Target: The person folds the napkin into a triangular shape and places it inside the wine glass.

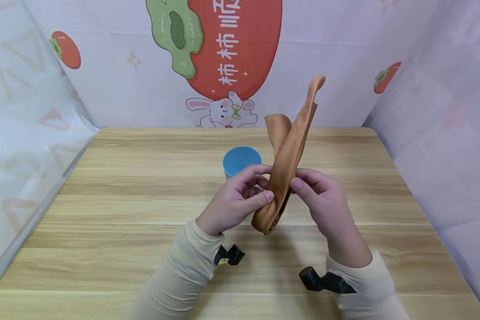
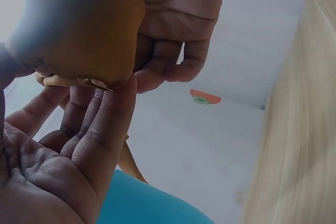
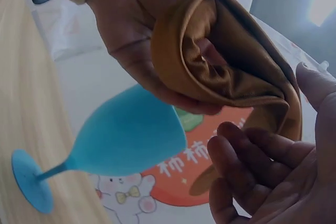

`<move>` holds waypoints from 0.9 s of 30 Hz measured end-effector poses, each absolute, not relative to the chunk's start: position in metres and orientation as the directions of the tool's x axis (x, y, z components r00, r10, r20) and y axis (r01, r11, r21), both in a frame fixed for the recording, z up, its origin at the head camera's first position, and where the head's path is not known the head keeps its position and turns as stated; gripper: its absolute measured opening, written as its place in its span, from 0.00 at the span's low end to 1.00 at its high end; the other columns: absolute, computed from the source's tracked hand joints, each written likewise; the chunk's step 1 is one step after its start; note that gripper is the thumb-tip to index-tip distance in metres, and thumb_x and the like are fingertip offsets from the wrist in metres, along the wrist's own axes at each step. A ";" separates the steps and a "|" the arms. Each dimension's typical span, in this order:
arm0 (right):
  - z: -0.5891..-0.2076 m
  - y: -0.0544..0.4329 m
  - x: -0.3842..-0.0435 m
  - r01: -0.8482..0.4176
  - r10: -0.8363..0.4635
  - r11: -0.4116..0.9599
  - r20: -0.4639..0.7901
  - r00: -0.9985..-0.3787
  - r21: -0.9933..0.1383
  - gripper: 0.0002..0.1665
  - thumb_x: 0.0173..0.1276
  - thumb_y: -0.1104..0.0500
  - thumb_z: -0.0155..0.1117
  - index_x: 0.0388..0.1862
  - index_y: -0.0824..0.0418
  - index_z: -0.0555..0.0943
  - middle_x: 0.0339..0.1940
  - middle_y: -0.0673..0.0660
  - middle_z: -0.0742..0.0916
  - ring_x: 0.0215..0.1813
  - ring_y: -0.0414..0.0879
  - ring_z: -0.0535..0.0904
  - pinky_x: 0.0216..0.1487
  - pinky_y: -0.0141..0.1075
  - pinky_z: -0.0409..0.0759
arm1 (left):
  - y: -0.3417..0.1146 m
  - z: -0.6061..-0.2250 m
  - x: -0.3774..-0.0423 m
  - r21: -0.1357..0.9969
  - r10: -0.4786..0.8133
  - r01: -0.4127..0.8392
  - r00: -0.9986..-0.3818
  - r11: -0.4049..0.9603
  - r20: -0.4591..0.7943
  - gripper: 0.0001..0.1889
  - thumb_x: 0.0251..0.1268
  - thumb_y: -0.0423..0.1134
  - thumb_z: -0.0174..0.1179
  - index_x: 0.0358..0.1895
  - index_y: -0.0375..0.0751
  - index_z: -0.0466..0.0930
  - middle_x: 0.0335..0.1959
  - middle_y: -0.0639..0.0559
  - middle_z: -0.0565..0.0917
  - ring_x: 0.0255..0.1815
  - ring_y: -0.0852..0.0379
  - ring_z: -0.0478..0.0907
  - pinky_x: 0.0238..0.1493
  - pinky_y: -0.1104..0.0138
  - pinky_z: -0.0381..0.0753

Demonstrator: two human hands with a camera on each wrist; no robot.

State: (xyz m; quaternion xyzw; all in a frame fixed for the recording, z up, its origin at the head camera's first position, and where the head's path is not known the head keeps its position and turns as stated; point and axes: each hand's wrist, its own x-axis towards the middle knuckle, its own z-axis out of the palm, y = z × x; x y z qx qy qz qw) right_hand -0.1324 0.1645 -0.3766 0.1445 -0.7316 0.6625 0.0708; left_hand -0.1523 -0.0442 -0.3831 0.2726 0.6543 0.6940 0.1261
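A brown satin cloth band [image 1: 282, 178], folded into a loop with two ends pointing up and away, is held above the table. My left hand [image 1: 236, 200] pinches it from the left, thumb in front and fingers behind. On the other side, my right hand [image 1: 324, 200] pinches its edge between thumb and index finger. Gathered cloth shows inside the loop [image 3: 210, 72] in the right wrist view. Just beyond the left hand stands a blue goblet [image 1: 242, 160], its lower part hidden by that hand; the right wrist view shows its stem and round foot.
The wooden table [image 1: 124, 200] runs back to a white printed backdrop [image 1: 324, 49] with persimmon and rabbit pictures. White sheets hang along the left and right sides. A black camera mount [image 1: 326, 281] sits at the right wrist.
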 end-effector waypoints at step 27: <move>-0.373 0.150 -0.131 -0.195 0.030 -0.199 0.193 -0.981 -0.960 0.17 0.67 0.74 0.62 0.51 0.61 0.85 0.43 0.58 0.86 0.47 0.49 0.81 0.49 0.38 0.82 | -0.041 -0.387 -0.151 0.980 0.595 0.196 -0.791 0.024 0.144 0.26 0.70 0.33 0.60 0.70 0.46 0.70 0.50 0.43 0.80 0.49 0.51 0.81 0.46 0.60 0.84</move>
